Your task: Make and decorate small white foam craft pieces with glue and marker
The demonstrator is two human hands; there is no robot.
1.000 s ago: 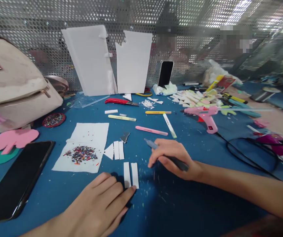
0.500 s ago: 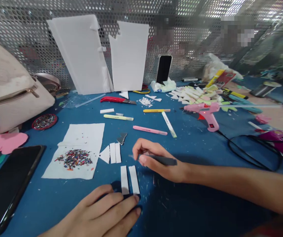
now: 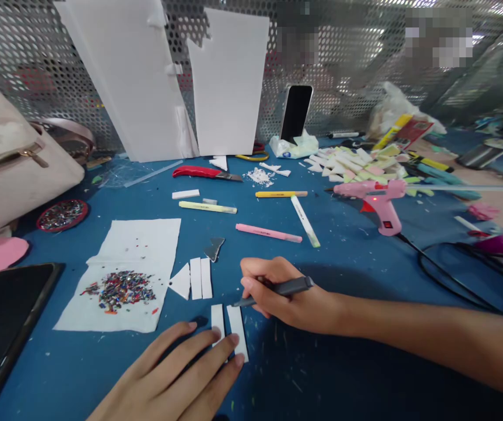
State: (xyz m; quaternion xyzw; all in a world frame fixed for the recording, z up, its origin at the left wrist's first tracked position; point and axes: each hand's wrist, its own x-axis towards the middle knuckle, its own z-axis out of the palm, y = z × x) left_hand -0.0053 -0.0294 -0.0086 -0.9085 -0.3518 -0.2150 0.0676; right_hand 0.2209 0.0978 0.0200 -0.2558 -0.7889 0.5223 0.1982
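My right hand [image 3: 284, 298] pinches a grey pen [image 3: 297, 285], its tip down at the top end of a white strip [image 3: 236, 326]. A second white strip [image 3: 218, 318] lies just left of it. My left hand [image 3: 176, 377] rests with fingers stretched out, fingertips on the lower parts of both strips. Just beyond them, a white triangular piece [image 3: 181, 282] lies beside two upright white strips [image 3: 201, 279]. A small dark grey scrap [image 3: 215, 248] sits above these.
Left are a sheet [image 3: 139, 234] bearing colourful beads, a phone [image 3: 10, 333] and a bag [image 3: 10, 158]. Highlighters [image 3: 269, 233] and a red utility knife [image 3: 201, 172] lie ahead. At right stands a pink glue gun [image 3: 385, 202] with its cable [image 3: 435, 269]; white boards [image 3: 229, 88] lean behind.
My right hand has brought the pen down and towards me, its tip now at the right strip's top. My left fingers have slid further up over the strips. The view has tilted down.
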